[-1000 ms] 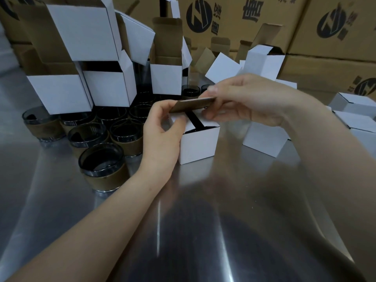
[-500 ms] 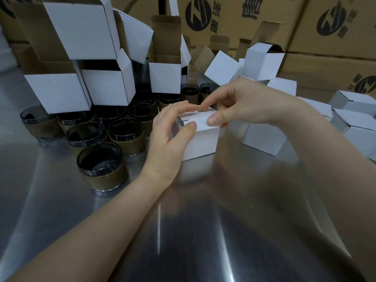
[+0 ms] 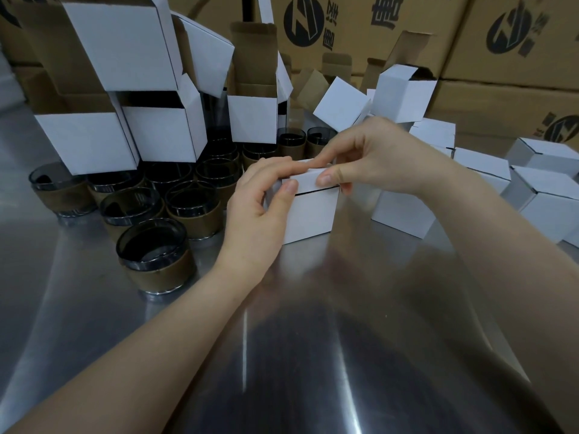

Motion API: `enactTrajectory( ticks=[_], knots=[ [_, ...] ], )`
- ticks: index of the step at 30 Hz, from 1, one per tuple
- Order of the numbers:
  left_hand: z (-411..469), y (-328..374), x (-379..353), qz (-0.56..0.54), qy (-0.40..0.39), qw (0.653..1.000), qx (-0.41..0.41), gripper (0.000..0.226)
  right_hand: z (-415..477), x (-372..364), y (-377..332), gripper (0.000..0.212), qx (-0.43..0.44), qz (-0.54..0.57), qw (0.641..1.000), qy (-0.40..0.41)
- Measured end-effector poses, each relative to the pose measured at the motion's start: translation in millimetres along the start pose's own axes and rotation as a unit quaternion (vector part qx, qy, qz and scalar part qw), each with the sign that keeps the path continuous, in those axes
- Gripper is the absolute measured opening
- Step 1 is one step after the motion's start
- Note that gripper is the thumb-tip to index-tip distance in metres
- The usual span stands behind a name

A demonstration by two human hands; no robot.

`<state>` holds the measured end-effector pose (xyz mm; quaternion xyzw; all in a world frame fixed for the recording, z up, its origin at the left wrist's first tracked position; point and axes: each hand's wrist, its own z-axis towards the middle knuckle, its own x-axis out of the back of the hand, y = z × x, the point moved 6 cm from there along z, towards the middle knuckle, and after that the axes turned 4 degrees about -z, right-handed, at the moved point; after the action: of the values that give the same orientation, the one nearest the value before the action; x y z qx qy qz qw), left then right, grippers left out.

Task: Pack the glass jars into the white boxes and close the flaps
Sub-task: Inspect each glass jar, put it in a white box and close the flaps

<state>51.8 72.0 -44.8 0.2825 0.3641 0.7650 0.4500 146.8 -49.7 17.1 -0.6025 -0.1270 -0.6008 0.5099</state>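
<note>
- The white box (image 3: 313,214) stands upright at the centre of the steel table (image 3: 313,355), its lid folded nearly shut. A dark slit shows under the front edge. Whether a jar sits inside is hidden.
- The left hand (image 3: 263,195) curls round the box's upper left corner, thumb on the front face and fingers on the lid.
- The right hand (image 3: 376,158) pinches the lid's front edge between thumb and forefinger.
- We judge the box light and thin-walled, apt to dent, and best held by its corners and edges.
- The glass jars (image 3: 155,255), grouped left of the box, look smooth and fragile. We would grasp each at its brown band.
- The brown cartons (image 3: 407,32) behind bear a round dark logo and dark characters that we cannot read.
</note>
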Motion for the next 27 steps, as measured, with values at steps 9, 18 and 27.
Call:
enactTrajectory(
  ticks=[9, 18, 27],
  knots=[
    [0.5, -4.8, -0.2, -0.007, 0.007, 1.000, 0.013, 0.029, 1.1, -2.3, 3.4, 0.020, 0.007, -0.017, 1.000, 0.011],
    [1.4, -6.0, 0.4, -0.004, 0.012, 1.000, 0.017, 0.029, 0.0, -5.6, 4.8, 0.011, 0.013, -0.009, 0.999, 0.029],
    [-0.2, -5.4, -0.4, -0.005, 0.007, 1.000, 0.028, 0.032, 1.9, -6.7, 4.0, 0.014, -0.006, -0.005, 1.000, -0.008]
  ],
)
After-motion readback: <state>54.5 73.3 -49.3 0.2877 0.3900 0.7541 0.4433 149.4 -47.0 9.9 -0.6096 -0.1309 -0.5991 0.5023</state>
